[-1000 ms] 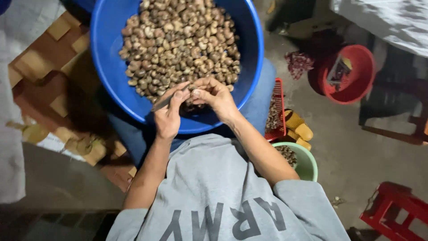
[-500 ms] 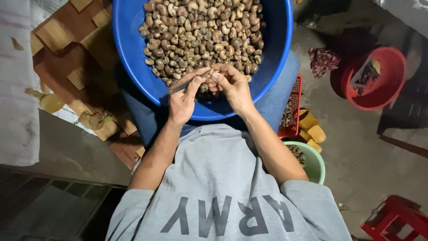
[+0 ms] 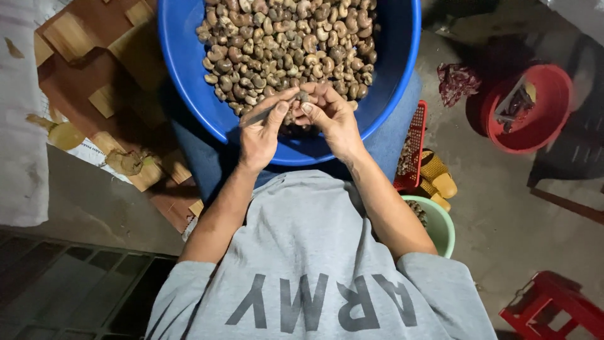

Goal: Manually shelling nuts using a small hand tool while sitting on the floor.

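1. The left hand was found closed around a thin dark tool, gripped between thumb and forefinger, its tip directed toward the other hand.
2. The right hand was seen pinched shut on a single nut, held at the fingertips directly against the tool's tip; this hold was judged to keep the nut steady for working.
3. Both hands were positioned over the near rim of the large blue basin, above a bare patch of its floor, so that anything dropped would be caught inside it.
4. The basin was filled with a heap of brown, curved nuts and was supported on the person's lap, on blue trouser fabric, within easy reach.
5. A green bowl holding dark pieces was noted on the floor just beside the right elbow, with a red perforated tray next to it; the contents of the tray could not be told clearly.
6. A red bucket with mixed items stood well apart on the right.
7. Wooden offcuts lay on the floor to the left.
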